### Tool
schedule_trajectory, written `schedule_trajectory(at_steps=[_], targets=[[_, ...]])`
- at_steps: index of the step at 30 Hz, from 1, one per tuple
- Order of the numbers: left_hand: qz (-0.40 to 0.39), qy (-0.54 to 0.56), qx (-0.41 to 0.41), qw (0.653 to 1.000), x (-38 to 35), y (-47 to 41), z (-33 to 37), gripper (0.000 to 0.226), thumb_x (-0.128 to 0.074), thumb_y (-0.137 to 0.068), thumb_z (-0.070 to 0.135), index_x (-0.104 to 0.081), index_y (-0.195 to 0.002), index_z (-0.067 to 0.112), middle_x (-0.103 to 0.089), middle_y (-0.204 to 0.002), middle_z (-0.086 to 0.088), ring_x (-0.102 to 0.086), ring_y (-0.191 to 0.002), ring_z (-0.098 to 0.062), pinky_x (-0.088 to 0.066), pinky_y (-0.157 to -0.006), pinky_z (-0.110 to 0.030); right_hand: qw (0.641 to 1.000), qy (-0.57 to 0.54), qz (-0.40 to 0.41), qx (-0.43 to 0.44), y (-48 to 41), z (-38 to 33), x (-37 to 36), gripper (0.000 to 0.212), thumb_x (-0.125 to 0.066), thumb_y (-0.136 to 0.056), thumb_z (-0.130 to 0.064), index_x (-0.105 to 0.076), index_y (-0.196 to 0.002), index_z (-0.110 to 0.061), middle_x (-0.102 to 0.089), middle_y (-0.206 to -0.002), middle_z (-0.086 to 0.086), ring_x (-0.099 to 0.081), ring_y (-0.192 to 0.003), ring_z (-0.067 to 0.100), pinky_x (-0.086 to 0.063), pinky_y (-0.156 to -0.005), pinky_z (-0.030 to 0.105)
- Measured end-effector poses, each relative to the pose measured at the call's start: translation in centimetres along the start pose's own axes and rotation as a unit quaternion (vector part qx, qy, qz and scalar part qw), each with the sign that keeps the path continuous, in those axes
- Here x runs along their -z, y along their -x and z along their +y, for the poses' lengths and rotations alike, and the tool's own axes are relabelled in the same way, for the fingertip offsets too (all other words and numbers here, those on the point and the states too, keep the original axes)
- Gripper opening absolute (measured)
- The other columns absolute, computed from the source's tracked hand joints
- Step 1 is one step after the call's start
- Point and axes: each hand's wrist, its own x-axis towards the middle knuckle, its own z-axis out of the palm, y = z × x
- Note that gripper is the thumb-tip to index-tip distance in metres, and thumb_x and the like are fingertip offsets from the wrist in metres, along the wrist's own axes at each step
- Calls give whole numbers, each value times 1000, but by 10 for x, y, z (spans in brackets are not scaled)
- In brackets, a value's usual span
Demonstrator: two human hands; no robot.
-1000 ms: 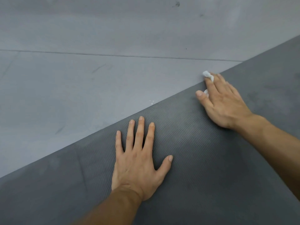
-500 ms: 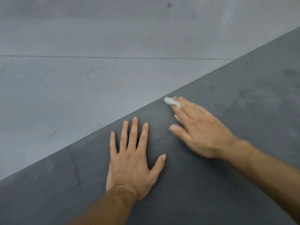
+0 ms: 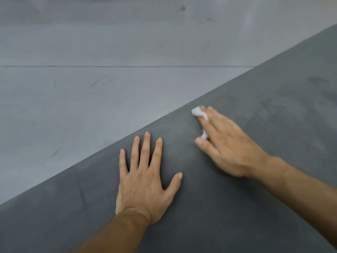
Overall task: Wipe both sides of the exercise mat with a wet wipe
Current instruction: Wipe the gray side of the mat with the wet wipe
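Leftward first: grey floor, scuffed, crossed by one seam. Lying flat on it and filling the lower right, the dark mat, long edge running diagonally from lower left to upper right.

Near that edge, planted palm-down on the ribbed surface: left hand, fingers straight and spread, thumb out, pinning the mat and gripping nothing.

Just to the right, close to the same edge and apart from the left: right hand, slightly blurred, fingers nearly straight and close together, thumb stretched aside, pressing a small wadded white wipe against the mat. Pokes out past the fingertips and again between forefinger and thumb; cannot tell whether any finger hooks round it.

Further right, mottled darker patches on the mat, possibly damp.

Judging by looks: foam, light, soft and floppy, with a grippy ribbed face. Likely to drag and ruck under a wet wipe, so worth holding down with a flat palm beside the stroke. For turning over, best taken by pinching the long edge or a corner and folding across, not lifting from the middle. Only one face in view; cannot tell whether the underside has been done.
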Motion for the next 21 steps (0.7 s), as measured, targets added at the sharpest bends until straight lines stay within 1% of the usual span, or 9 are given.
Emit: schedule_trajectory(at_steps=[3,5,7,11,13,15,17,19,21], targets=[[3,1,1,1000,-1,0,0,90,-18,-95,77,-18,-165,21,-4,-174,-4,1,-160,-25,-13,-125,-62,994,39,-41,94,29,-27,-10,79,-8,-105,-66,-6,-167,-16,4,-175,-3,14,-158,8,2,-129,31],[5,1,1,1000,-1,1,0,90,-17,-95,77,-18,-165,22,-4,-174,-4,1,-160,-25,-13,-126,-62,991,59,-40,115,40,-25,-14,78,-9,-107,-66,-11,-167,-15,0,-175,-2,10,-159,9,-2,-129,33],[3,2,-1,1000,-1,1,-1,90,-13,-95,78,-18,-166,23,-3,-174,-3,2,-160,-25,-12,-126,-61,994,67,-17,79,38,-7,-9,77,-7,-106,-65,-13,-167,-18,-7,-174,-2,3,-160,11,-8,-129,36],[-2,0,0,1000,-1,1,-1,91,-6,-94,80,-14,-166,24,0,-174,-2,5,-160,-24,-9,-127,-60,995,28,67,-69,20,61,8,74,-14,-101,-64,-8,-166,-29,-19,-172,0,-10,-160,16,-15,-128,42],[-2,1,1,1000,-1,1,-1,91,-5,-94,80,-12,-166,24,1,-174,-2,6,-160,-24,-8,-127,-60,987,26,89,-133,14,95,17,77,-10,-100,-67,-13,-165,-26,-19,-172,2,-11,-159,20,-16,-128,43],[-1,1,1,1000,-1,1,-1,91,-5,-94,80,-12,-166,24,1,-174,-2,6,-160,-24,-8,-127,-60,980,21,93,-175,10,112,20,85,-5,-97,-71,-17,-164,-19,-18,-171,6,-11,-159,23,-17,-128,46],[1,5,0,1000,-1,1,-1,91,-6,-95,80,-14,-166,24,-1,-174,-3,4,-160,-24,-9,-127,-60,979,1,92,-182,6,107,19,88,-5,-96,-72,-13,-165,-18,-19,-171,10,-9,-160,23,-17,-128,47],[2,7,-1,1000,-1,1,-1,91,-7,-95,79,-17,-166,23,-3,-174,-3,2,-160,-25,-11,-126,-61,987,-10,77,-143,8,83,14,84,-9,-97,-70,-11,-165,-20,-18,-171,10,-8,-160,21,-15,-129,44],[2,4,-2,1000,-2,1,-1,91,-8,-95,79,-18,-165,23,-4,-174,-3,2,-160,-25,-12,-126,-61,996,-4,41,-82,18,50,7,80,-11,-99,-68,-7,-166,-24,-13,-172,5,-4,-160,17,-9,-130,39]])
